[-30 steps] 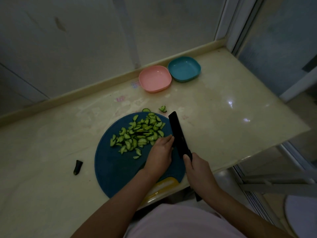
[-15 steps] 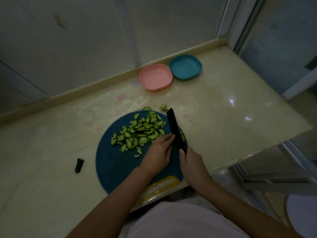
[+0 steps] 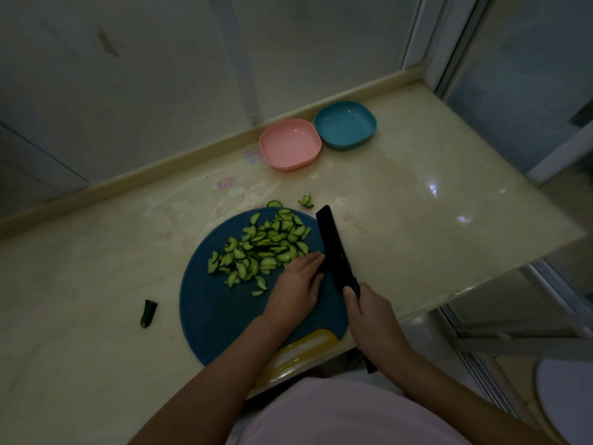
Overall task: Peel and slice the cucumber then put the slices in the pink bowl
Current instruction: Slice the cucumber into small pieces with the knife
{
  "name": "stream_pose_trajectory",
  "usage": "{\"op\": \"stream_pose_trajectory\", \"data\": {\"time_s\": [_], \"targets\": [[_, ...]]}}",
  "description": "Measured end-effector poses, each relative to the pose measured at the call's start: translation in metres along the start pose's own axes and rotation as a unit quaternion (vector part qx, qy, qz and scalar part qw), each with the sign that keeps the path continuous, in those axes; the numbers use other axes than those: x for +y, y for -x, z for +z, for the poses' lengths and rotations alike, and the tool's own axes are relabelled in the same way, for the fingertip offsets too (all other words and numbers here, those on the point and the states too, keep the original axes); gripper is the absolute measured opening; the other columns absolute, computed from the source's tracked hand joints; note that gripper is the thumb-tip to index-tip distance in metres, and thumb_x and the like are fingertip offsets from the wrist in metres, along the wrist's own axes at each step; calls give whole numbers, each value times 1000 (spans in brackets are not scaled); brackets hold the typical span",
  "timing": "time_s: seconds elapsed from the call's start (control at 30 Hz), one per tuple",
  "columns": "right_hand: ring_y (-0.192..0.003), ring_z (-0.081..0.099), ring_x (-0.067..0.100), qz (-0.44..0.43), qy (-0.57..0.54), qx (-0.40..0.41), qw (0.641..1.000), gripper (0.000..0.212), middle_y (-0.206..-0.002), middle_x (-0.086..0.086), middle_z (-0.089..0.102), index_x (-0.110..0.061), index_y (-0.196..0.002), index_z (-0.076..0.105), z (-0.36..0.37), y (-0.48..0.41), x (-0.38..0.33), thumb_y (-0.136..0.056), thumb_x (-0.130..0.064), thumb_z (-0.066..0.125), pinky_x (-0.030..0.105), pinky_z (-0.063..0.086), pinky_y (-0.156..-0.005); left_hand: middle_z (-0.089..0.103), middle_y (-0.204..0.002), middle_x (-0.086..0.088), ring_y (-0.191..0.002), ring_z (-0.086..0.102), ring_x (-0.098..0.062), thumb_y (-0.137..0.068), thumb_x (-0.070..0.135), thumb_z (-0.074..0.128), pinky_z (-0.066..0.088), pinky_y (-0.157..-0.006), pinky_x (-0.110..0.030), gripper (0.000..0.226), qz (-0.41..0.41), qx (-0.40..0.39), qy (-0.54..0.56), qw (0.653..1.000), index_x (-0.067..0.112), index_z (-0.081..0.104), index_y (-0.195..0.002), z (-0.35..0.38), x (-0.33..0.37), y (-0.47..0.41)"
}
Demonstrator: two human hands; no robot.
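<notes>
Head view, dim light. Board [image 3: 218, 303], round and blue, lies at the near edge of the desk [image 3: 417, 220]; its yellow handle [image 3: 305, 346] reaches that edge.

Slices [image 3: 260, 248] are heaped on the far half of the board. Two strays [image 3: 305, 200] lie on the desk just past the board's far rim.

Left hand [image 3: 296, 292] lies flat on the board, fingers [image 3: 309, 263] nearly straight and holding nothing, tips at the heap and against the knife [image 3: 333, 248].

Right hand [image 3: 372, 319] is curled round the knife handle. The dark blade points toward the far edge along the board's right rim.

Pink bowl [image 3: 288, 144] sits by the far edge, well apart from the board, with no slices in it. Blue bowl [image 3: 345, 125] touches its right side.

Dark end piece [image 3: 148, 313] lies on the desk left of the board, apart from it.
</notes>
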State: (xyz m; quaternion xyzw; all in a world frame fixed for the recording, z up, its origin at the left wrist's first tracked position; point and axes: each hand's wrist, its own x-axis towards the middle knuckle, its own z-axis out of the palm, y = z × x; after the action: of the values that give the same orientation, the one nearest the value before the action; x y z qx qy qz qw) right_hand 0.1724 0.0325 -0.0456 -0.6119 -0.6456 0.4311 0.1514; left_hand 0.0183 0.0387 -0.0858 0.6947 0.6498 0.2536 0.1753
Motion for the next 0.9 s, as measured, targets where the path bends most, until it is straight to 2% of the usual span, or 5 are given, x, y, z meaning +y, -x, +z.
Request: {"op": "stream_pose_trajectory", "data": {"time_s": [0.2,0.47,0.63,0.73,0.9], "targets": [[-57,42,3,-8,5,6,1000,33,-66,-2,47,-17,-72,40,-2,2,-2,-101,-30,32,12,35,-49,63,-118,-14,-107,60,-27,-86,16,54,39,-95,-25,38,1,1,-6,1000,1,60,-120,0,0,0],[-56,41,3,-3,19,3,1000,33,-65,-3,45,-20,-70,37,2,3,-3,-101,-30,32,14,31,-45,65,-115,-15,-103,62,-27,-84,14,56,41,-92,-23,36,6,2,-6,1000,-1,63,-116,0,0,0],[-57,41,8,9,31,-3,999,34,-66,-4,43,-22,-68,33,12,-3,-9,-101,-29,30,24,25,-46,64,-116,-15,-104,61,-26,-84,13,56,40,-94,-22,36,7,0,-2,1000,-1,62,-117,-1,1,0],[-55,39,5,17,36,-3,999,35,-66,-4,42,-23,-67,32,16,-9,-12,-101,-30,29,17,25,-44,62,-118,-14,-108,58,-24,-86,12,54,34,-97,-16,37,2,6,3,1000,0,60,-120,-2,2,1],[-56,38,3,18,29,-1,999,35,-66,-4,43,-22,-67,33,14,-7,-8,-101,-30,30,16,26,-45,62,-115,-12,-108,56,-22,-88,7,53,32,-98,-15,30,-9,17,13,1000,1,60,-117,-3,3,1]]}}
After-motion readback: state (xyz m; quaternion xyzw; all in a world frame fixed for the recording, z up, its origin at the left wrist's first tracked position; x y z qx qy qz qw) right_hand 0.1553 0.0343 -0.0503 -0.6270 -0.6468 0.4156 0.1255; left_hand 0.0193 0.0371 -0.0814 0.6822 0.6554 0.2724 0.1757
